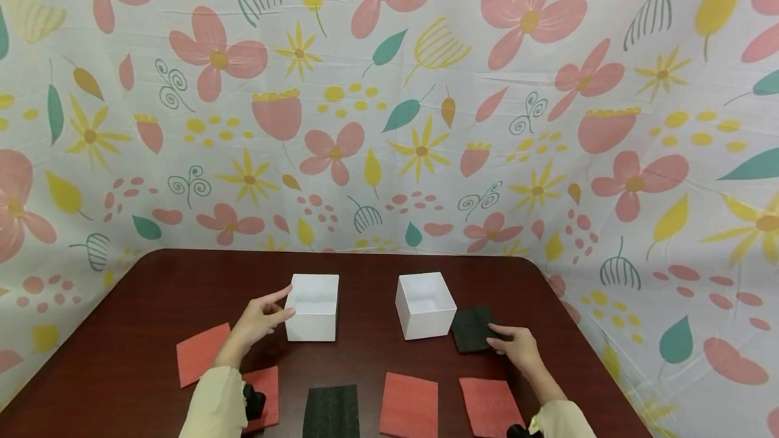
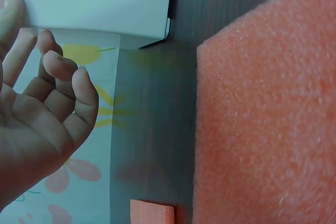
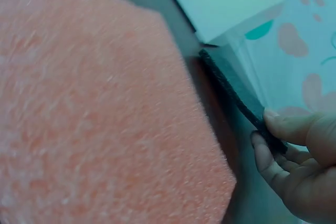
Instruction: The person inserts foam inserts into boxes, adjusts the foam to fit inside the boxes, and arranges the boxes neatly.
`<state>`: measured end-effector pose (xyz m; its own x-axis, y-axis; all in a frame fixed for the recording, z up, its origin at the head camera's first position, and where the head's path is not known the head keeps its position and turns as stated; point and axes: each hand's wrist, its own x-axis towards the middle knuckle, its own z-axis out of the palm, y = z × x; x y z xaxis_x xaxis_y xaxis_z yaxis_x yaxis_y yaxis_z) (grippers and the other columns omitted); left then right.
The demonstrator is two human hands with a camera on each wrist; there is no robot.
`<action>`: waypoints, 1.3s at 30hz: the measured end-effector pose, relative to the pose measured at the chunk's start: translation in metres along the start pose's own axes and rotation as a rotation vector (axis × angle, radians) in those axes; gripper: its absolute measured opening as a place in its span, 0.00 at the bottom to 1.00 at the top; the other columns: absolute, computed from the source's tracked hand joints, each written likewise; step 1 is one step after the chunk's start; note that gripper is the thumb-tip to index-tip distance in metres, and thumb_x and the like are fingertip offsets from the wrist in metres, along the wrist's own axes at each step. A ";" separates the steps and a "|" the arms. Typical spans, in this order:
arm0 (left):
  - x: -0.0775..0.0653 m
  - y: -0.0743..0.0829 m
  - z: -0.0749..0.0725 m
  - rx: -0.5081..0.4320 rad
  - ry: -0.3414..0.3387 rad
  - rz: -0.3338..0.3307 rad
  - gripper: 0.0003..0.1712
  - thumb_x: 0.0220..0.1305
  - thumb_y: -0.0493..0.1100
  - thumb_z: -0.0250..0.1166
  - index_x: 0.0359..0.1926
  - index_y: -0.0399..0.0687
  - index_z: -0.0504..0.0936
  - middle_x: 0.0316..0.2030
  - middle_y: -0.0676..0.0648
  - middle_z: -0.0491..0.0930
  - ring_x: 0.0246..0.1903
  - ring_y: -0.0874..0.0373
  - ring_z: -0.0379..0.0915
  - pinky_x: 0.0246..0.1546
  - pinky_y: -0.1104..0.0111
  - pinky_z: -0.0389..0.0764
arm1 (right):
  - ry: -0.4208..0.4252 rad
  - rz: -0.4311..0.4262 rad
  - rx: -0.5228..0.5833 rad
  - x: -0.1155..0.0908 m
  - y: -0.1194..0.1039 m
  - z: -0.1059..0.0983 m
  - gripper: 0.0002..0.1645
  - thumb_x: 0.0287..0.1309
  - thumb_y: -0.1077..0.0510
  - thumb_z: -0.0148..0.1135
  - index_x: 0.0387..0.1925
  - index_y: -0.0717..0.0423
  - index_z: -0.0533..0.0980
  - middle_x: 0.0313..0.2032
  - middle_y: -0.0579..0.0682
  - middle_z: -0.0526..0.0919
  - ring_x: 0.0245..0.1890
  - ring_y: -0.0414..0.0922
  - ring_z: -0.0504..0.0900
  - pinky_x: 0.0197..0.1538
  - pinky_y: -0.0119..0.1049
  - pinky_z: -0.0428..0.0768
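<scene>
My left hand [image 1: 258,320] is at the left side of a white open-topped box [image 1: 312,326], its index finger and thumb spread along that wall. In the left wrist view the thumb and fingers reach the wall of this box [image 2: 100,3], and the other fingers bend loosely. On the right, my right hand [image 1: 517,347] pinches the edge of a black foam square [image 1: 471,330] between thumb and fingers. The right wrist view shows this thin black square [image 3: 231,87] tilted, with its far end close to the second white box [image 1: 429,320].
Red foam pieces lie around the near table: one at the left [image 1: 201,353], one under the left forearm [image 1: 268,391], one at centre right [image 1: 409,404] and one by the right wrist [image 1: 487,404]. Another black foam square [image 1: 331,411] lies between them. A flowered cloth [image 1: 365,154] hangs behind the dark table [image 1: 225,282].
</scene>
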<state>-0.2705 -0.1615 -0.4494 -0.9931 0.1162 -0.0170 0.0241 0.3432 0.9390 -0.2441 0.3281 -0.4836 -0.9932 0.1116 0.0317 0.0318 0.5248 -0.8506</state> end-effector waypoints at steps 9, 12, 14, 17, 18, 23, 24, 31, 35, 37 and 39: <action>0.001 -0.002 -0.002 -0.030 -0.011 0.012 0.31 0.58 0.42 0.61 0.63 0.48 0.64 0.26 0.45 0.70 0.25 0.55 0.62 0.25 0.62 0.70 | 0.001 0.163 0.246 -0.007 0.003 -0.011 0.22 0.59 0.65 0.53 0.53 0.75 0.67 0.52 0.70 0.69 0.28 0.43 0.78 0.30 0.34 0.77; 0.001 0.001 -0.002 -0.029 -0.010 0.014 0.31 0.58 0.42 0.61 0.63 0.47 0.64 0.27 0.45 0.71 0.26 0.54 0.63 0.26 0.61 0.71 | 0.005 0.193 0.318 -0.010 0.002 -0.014 0.23 0.58 0.66 0.54 0.54 0.75 0.65 0.52 0.68 0.69 0.29 0.42 0.79 0.32 0.35 0.77; 0.000 0.003 -0.002 -0.029 -0.010 0.016 0.31 0.58 0.43 0.62 0.63 0.46 0.65 0.27 0.45 0.71 0.27 0.52 0.64 0.26 0.61 0.71 | 0.000 0.208 0.390 -0.011 0.002 -0.016 0.26 0.57 0.68 0.55 0.55 0.76 0.63 0.54 0.70 0.66 0.30 0.41 0.79 0.36 0.36 0.78; 0.001 0.003 -0.002 -0.030 -0.010 0.011 0.32 0.58 0.44 0.62 0.63 0.46 0.65 0.28 0.45 0.71 0.28 0.52 0.64 0.27 0.60 0.71 | -0.009 0.220 0.482 -0.012 0.002 -0.018 0.30 0.55 0.70 0.56 0.58 0.75 0.59 0.58 0.74 0.57 0.32 0.38 0.80 0.40 0.38 0.77; 0.000 0.003 -0.003 -0.028 -0.011 0.012 0.32 0.58 0.44 0.62 0.63 0.46 0.64 0.28 0.45 0.71 0.28 0.52 0.64 0.27 0.60 0.71 | -0.013 0.221 0.509 -0.012 0.001 -0.019 0.31 0.54 0.70 0.57 0.59 0.75 0.58 0.58 0.75 0.54 0.33 0.38 0.80 0.40 0.39 0.77; 0.000 0.001 -0.003 -0.027 -0.019 0.023 0.31 0.59 0.43 0.61 0.63 0.46 0.64 0.28 0.45 0.71 0.26 0.55 0.63 0.27 0.60 0.72 | -0.018 0.201 0.551 -0.012 -0.003 -0.023 0.35 0.54 0.72 0.55 0.62 0.70 0.53 0.48 0.70 0.61 0.32 0.41 0.81 0.40 0.39 0.77; 0.001 0.001 -0.003 -0.029 -0.019 0.024 0.31 0.59 0.42 0.61 0.63 0.47 0.64 0.27 0.45 0.71 0.26 0.55 0.63 0.26 0.60 0.72 | -0.019 0.197 0.556 -0.012 -0.004 -0.024 0.35 0.54 0.73 0.55 0.62 0.69 0.53 0.45 0.67 0.64 0.31 0.42 0.81 0.40 0.39 0.77; 0.001 0.000 -0.003 -0.038 -0.024 0.023 0.30 0.59 0.41 0.61 0.63 0.46 0.64 0.27 0.44 0.72 0.25 0.55 0.63 0.26 0.60 0.71 | -0.096 0.125 0.523 -0.012 -0.012 -0.033 0.39 0.55 0.73 0.54 0.65 0.67 0.47 0.57 0.77 0.52 0.33 0.41 0.81 0.40 0.39 0.77; 0.000 0.001 -0.003 -0.033 -0.028 0.030 0.31 0.59 0.43 0.61 0.63 0.46 0.64 0.27 0.44 0.71 0.25 0.55 0.62 0.25 0.61 0.70 | -0.122 0.108 0.493 -0.012 -0.019 -0.039 0.40 0.55 0.71 0.55 0.65 0.67 0.48 0.61 0.76 0.46 0.35 0.41 0.81 0.42 0.41 0.76; -0.001 0.002 -0.003 -0.030 -0.031 0.034 0.32 0.59 0.44 0.61 0.63 0.45 0.63 0.27 0.44 0.71 0.25 0.55 0.62 0.24 0.61 0.70 | -0.132 0.094 0.482 -0.012 -0.023 -0.041 0.40 0.55 0.70 0.55 0.65 0.67 0.48 0.60 0.77 0.46 0.36 0.41 0.80 0.43 0.42 0.75; -0.001 0.002 -0.003 -0.030 -0.034 0.033 0.32 0.59 0.44 0.61 0.63 0.46 0.63 0.27 0.44 0.71 0.25 0.54 0.63 0.24 0.61 0.70 | -0.141 0.081 0.478 -0.011 -0.026 -0.043 0.40 0.55 0.70 0.56 0.65 0.67 0.48 0.60 0.76 0.47 0.37 0.40 0.80 0.44 0.43 0.75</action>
<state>-0.2699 -0.1639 -0.4461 -0.9873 0.1587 0.0029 0.0527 0.3108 0.9490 -0.2290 0.3491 -0.4395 -0.9961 0.0041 -0.0877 0.0878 0.0707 -0.9936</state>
